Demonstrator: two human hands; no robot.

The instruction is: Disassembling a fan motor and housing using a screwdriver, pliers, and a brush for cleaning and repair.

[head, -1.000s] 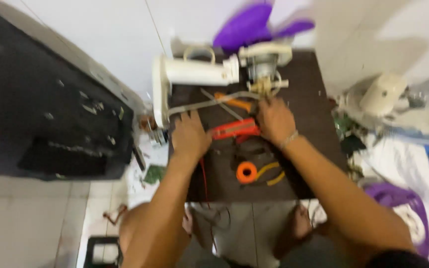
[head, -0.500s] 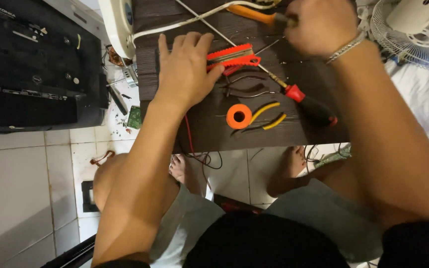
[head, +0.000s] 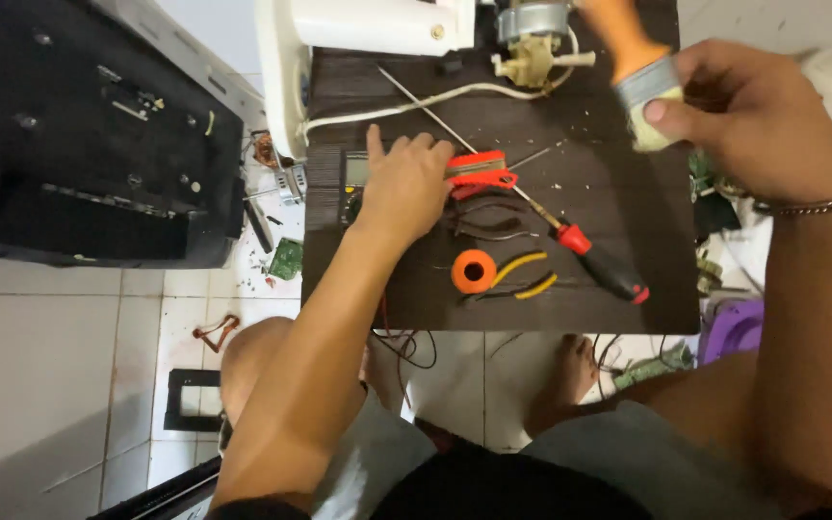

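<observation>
Left hand [head: 404, 183] flat and unclenched on meter [head: 356, 173], right hand [head: 753, 120] gripping brush [head: 642, 82], screwdriver [head: 589, 252] between hands, tape roll [head: 474, 272] below left hand.

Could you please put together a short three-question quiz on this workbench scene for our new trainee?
1. True or false: the right hand holds a paintbrush.
2. What does the left hand rest on: A) orange tape roll, B) multimeter, C) screwdriver?
3. What colour are the handles of the pliers beside the tape roll?

Key: 1 true; 2 B; 3 yellow.
</observation>
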